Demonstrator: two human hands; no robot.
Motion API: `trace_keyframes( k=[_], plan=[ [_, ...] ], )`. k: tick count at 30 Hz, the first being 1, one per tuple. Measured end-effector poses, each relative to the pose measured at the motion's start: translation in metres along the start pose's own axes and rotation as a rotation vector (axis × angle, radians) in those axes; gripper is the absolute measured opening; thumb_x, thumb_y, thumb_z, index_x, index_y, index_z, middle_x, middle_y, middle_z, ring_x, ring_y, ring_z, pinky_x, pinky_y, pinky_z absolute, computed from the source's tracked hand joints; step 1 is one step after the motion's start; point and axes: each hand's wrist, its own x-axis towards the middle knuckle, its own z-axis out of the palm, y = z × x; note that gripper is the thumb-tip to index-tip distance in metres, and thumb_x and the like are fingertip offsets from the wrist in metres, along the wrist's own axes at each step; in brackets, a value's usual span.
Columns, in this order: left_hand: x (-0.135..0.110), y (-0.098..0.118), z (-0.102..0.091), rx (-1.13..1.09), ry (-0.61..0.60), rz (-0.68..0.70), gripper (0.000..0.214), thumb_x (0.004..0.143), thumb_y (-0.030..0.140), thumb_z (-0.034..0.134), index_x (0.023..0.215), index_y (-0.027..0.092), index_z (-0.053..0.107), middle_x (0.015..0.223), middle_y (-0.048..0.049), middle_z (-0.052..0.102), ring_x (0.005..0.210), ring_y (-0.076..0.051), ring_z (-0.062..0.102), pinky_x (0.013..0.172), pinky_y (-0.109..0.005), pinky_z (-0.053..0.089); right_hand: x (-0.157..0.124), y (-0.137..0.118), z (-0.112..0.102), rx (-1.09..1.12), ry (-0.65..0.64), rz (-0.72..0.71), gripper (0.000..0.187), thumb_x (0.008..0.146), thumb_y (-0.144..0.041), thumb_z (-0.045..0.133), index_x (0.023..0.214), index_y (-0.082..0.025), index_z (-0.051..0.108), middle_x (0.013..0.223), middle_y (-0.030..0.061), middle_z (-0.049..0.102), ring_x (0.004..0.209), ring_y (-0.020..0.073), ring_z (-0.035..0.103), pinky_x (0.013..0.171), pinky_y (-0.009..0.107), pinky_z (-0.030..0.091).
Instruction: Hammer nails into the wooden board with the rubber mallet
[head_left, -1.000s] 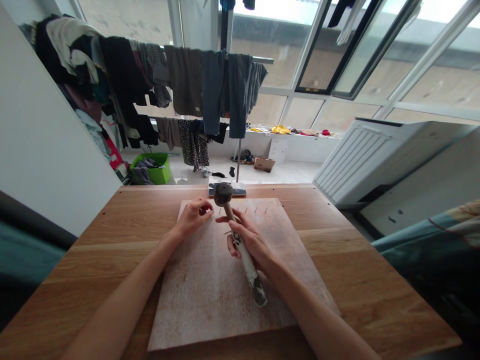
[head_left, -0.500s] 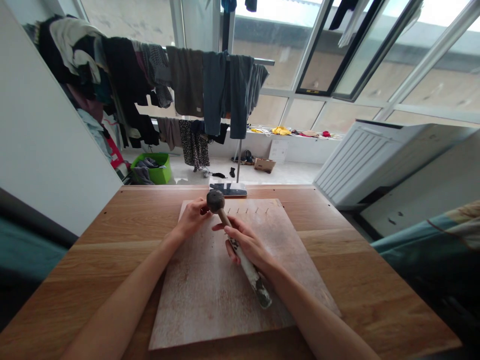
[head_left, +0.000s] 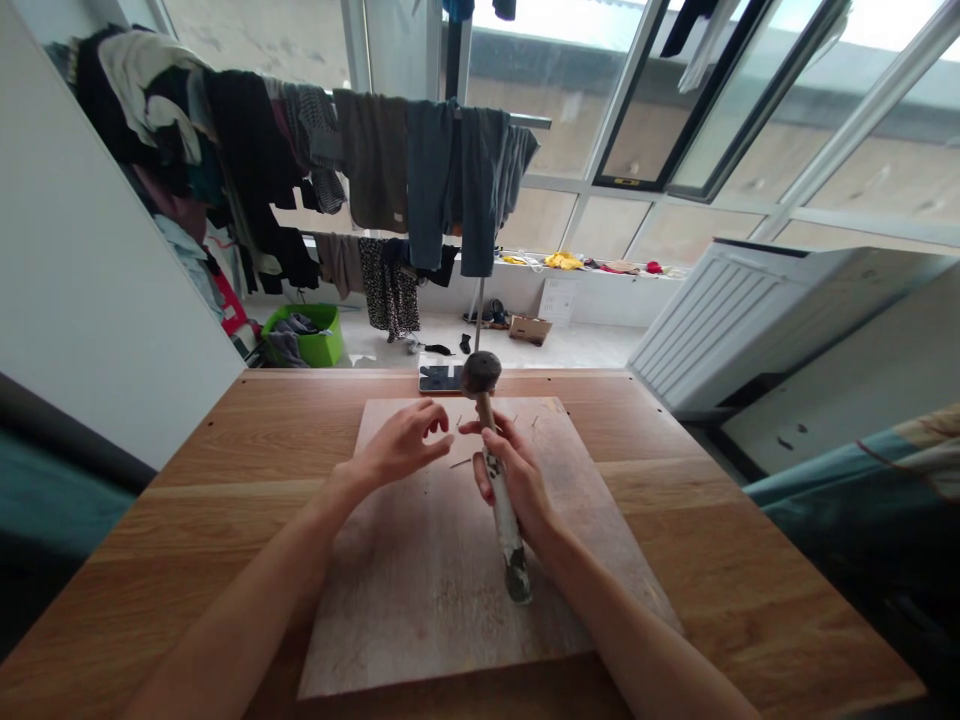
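My right hand grips a hammer with a dark, rounded head and a pale, worn handle, its head tilted up and away from me. My left hand hovers over the upper left of a wooden board, thumb and fingers apart with nothing visible between them. A loose-looking nail shows between the two hands; whether it lies on the board or touches my right fingers I cannot tell. Several nails stand in a row near the board's far edge, including one nail at the right; my right hand and the hammer hide some.
The board rests on a wooden table. A phone-like dark slab lies at the table's far edge, partly behind the hammer head. Beyond are hanging clothes, a green basket and a white appliance at right.
My right hand and the hammer have shifted right, with the handle now more upright. My left hand has moved right and its fingers have spread from a pinch. The loose nail has come into view.
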Motion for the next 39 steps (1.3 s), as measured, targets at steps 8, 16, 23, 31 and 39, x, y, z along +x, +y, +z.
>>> trace_keyframes(
  k=[8,16,23,31,39],
  plan=[
    [0.002,0.044,0.017,0.352,-0.294,0.081,0.01,0.087,0.013,0.06,0.086,0.018,0.068,0.094,-0.0084,0.071,0.087,-0.023,0.068,0.076,-0.032,0.051,0.002,-0.003,-0.004,0.005,0.112,-0.009,0.025,0.088,-0.039,0.064,0.104,-0.022,0.057,0.113,0.0045,0.07,0.036,0.0017,0.047,0.029,0.017,0.032],
    [-0.005,0.05,-0.007,0.432,-0.378,0.041,0.015,0.079,0.001,0.064,0.082,0.015,0.071,0.082,-0.0139,0.075,0.078,-0.029,0.074,0.074,-0.037,0.053,0.003,0.0,-0.003,-0.016,0.021,0.018,0.029,0.082,-0.034,0.072,0.105,-0.022,0.059,0.103,0.0015,0.068,0.037,0.0018,0.046,0.028,0.017,0.035],
    [-0.005,0.037,-0.011,0.397,-0.379,0.044,0.029,0.076,0.001,0.064,0.099,0.017,0.07,0.092,-0.0122,0.077,0.085,-0.029,0.074,0.072,-0.034,0.05,0.003,0.005,-0.003,-0.028,-0.054,0.04,0.033,0.081,-0.028,0.071,0.11,-0.022,0.059,0.1,0.0019,0.071,0.036,0.0025,0.046,0.027,0.017,0.036],
    [-0.005,-0.049,-0.024,-0.189,0.109,-0.178,0.014,0.075,0.019,0.06,0.086,0.019,0.068,0.07,0.0019,0.069,0.061,-0.012,0.061,0.062,-0.023,0.047,-0.001,0.006,0.002,-0.032,-0.183,0.117,0.031,0.086,-0.029,0.067,0.114,-0.022,0.056,0.115,0.0061,0.071,0.038,0.0032,0.051,0.029,0.017,0.039],
    [-0.007,-0.055,-0.015,-0.286,0.138,-0.187,0.02,0.076,0.026,0.06,0.089,0.018,0.073,0.074,0.0003,0.071,0.062,-0.011,0.061,0.06,-0.021,0.048,-0.001,0.01,0.0,-0.053,-0.231,0.118,0.035,0.088,-0.027,0.066,0.12,-0.022,0.055,0.118,0.0069,0.071,0.039,0.0027,0.052,0.029,0.017,0.041]
  ],
)
